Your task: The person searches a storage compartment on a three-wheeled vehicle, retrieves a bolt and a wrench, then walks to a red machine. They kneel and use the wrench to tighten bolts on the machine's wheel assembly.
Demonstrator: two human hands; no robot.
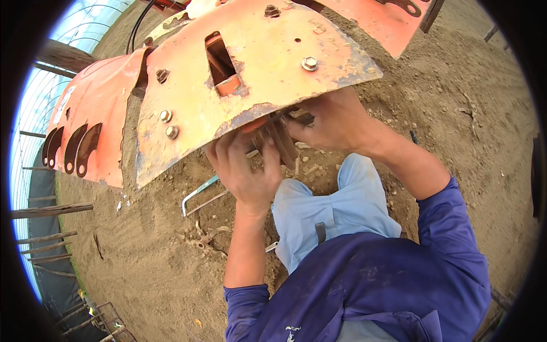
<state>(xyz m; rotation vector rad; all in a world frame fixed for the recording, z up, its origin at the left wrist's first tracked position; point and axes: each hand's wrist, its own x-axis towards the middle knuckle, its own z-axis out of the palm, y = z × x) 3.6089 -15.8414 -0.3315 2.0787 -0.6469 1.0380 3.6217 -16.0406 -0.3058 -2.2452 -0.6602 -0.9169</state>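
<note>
An orange, rust-worn metal cover (182, 74) of a tiller fills the upper middle, with bolts and a rectangular slot. Under its near edge, dark curved tiller blades (282, 139) hang down between my hands. My left hand (242, 168) reaches up under that edge, fingers curled, thumb beside the blades; what its fingertips grip is hidden. From the right, my right hand (330, 122) is closed at the blades, with its fingers bent round one and partly covered by the metal.
A hacksaw (199, 196) with a teal frame lies on the soil (142, 245) below my left hand. Several loose curved blades (85, 148) rest on the orange side panel (105, 102) at left. Wooden poles (51, 211) jut in at the far left.
</note>
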